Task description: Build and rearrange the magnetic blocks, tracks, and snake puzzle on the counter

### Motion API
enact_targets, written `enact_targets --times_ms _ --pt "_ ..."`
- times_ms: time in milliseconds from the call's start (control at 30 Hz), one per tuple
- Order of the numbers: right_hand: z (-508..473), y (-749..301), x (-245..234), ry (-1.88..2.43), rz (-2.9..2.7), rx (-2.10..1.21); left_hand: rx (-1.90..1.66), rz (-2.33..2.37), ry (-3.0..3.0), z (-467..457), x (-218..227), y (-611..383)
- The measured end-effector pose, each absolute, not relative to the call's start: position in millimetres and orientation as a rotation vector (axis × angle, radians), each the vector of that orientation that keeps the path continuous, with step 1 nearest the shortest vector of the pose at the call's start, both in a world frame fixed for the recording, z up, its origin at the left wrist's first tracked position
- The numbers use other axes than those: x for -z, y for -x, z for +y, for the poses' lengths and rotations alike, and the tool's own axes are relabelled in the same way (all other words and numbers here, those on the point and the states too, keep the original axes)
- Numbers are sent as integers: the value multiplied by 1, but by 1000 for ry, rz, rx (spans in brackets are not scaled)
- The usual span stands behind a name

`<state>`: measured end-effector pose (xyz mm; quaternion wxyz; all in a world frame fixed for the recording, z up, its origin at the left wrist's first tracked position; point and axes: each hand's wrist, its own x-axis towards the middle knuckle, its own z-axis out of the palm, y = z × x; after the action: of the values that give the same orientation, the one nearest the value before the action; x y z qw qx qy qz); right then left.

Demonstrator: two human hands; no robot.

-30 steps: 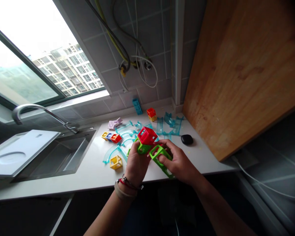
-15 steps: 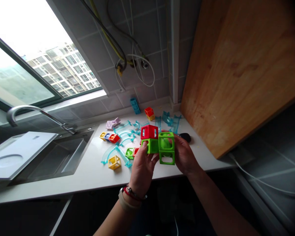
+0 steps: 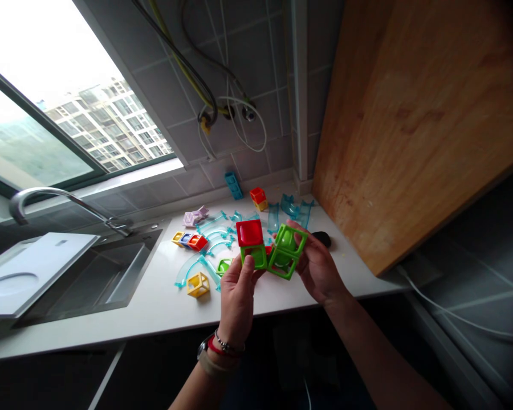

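Observation:
My left hand [image 3: 238, 287] is closed on a stack of toy cube blocks, a red cube [image 3: 249, 233] on top of a green cube [image 3: 253, 257], with the thumb on the green one. My right hand [image 3: 318, 267] grips a pair of joined green cubes [image 3: 287, 250], tilted to the right. The two held groups meet or nearly meet at their lower edges; I cannot tell whether they are joined. A bit of red shows between them. Under my left hand, another green block [image 3: 224, 266] lies partly hidden on the counter.
On the white counter [image 3: 162, 304] lie a yellow cube [image 3: 197, 284], a yellow-blue-red row [image 3: 190, 240], lilac pieces [image 3: 195, 216], a red-and-yellow stack [image 3: 259, 199] and teal track pieces [image 3: 220, 234]. The sink [image 3: 123, 279] is left; a wooden board [image 3: 410, 125] leans at right.
The green pair in my right hand has tilted clockwise. My left hand has moved slightly left, and its red-and-green stack has turned, so the red cube's solid face shows.

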<state>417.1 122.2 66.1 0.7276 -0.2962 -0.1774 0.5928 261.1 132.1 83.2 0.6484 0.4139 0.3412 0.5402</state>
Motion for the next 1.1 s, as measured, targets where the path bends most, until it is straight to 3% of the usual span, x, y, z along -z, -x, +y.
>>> enact_targets --times_ms 667,1100 --pt "133 -423 -58 703 -102 -1136 -1265 777 -1023 132 -82 -269" --pt "120 -413 -67 880 -390 -1012 -1230 840 -1040 133 -81 -266"
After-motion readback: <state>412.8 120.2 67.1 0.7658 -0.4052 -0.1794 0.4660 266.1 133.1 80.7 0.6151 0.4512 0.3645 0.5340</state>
